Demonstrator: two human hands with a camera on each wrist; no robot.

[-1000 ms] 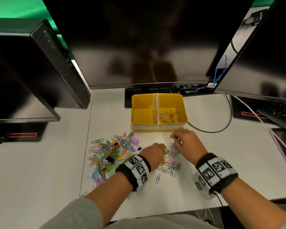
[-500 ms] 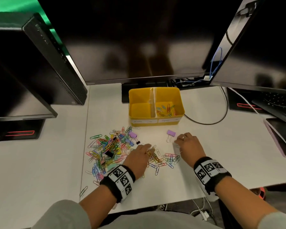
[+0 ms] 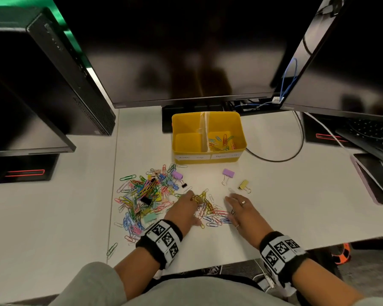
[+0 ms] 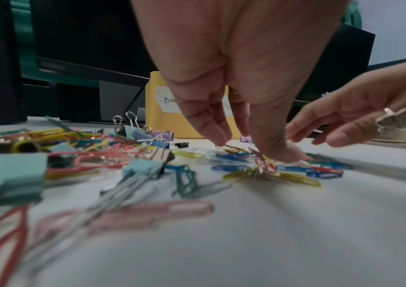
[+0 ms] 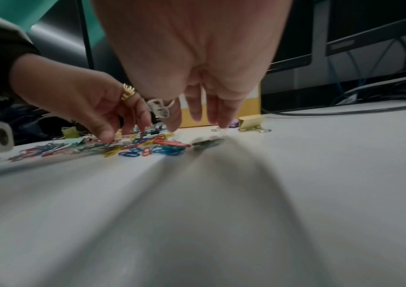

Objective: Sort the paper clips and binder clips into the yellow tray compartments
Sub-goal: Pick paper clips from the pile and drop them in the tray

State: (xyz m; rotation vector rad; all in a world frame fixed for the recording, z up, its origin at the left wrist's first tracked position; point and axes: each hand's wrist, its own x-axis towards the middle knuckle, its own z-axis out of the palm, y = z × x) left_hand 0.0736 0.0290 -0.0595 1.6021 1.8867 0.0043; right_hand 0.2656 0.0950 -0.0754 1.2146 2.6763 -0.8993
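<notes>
The yellow tray stands at the back centre. Its right compartment holds several paper clips; its left one shows only bare floor. A big mixed pile of clips lies front left. A smaller heap of paper clips lies between my hands. My left hand has its fingertips down on this heap; no clip is lifted. My right hand hovers low with straight fingers, holding nothing. A purple binder clip and a yellow binder clip lie just beyond it.
Dark monitors overhang the tray from behind, with another screen at left and right. A black cable loops right of the tray. A phone and a keyboard lie far right. The desk edge is close to my wrists.
My right hand let go of the purple binder clip, which now lies on the desk, then drew back toward me, uncovering the yellow binder clip. My left hand stays on the small heap.
</notes>
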